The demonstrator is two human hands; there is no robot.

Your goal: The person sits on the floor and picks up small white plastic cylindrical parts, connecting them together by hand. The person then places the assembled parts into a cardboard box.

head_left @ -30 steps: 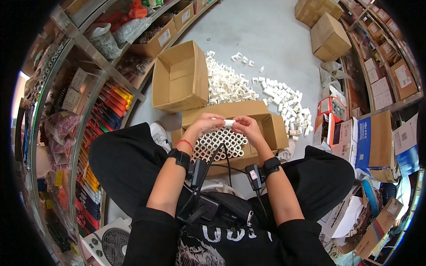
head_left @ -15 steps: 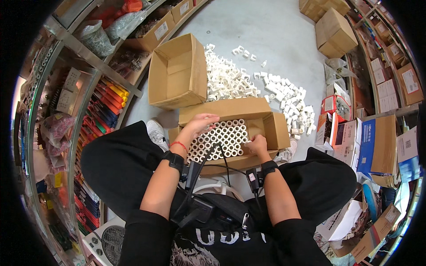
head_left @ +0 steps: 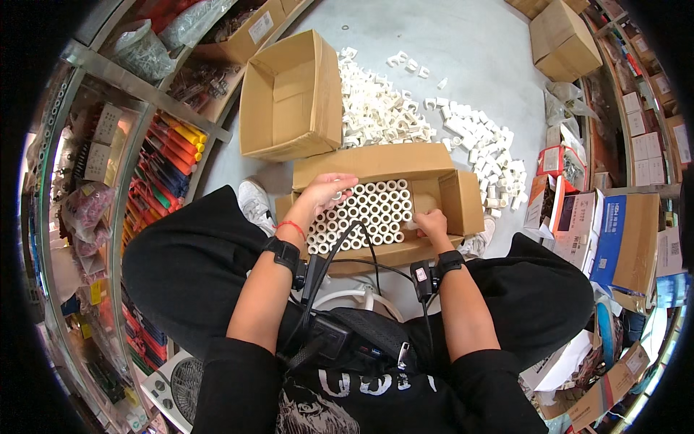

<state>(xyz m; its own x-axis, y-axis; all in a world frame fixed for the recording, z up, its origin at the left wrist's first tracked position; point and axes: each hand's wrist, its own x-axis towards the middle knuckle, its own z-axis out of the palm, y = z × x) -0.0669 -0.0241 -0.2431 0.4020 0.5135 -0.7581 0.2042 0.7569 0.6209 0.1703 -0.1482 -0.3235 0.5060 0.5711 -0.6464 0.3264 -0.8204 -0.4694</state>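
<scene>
An open cardboard box sits on the floor between my legs. White plastic pipe fittings stand on end in close rows over its left and middle part, their round openings facing up. My left hand is over the far left corner of the rows, fingers curled around a white fitting that is partly hidden. At the right end of the rows, my right hand pinches another white fitting between thumb and fingers. A bare strip of the box's bottom shows beside that hand.
Beyond the box, loose white fittings lie heaped on the grey floor. An open carton stands at the far left. Shelving with tools runs along the left; stacked boxes line the right. Black cables hang before the near rows.
The view has shifted slightly, so the box and heap appear farther right and higher. My left fingers have bent more over the far left rows. My right hand stays at the right end.
</scene>
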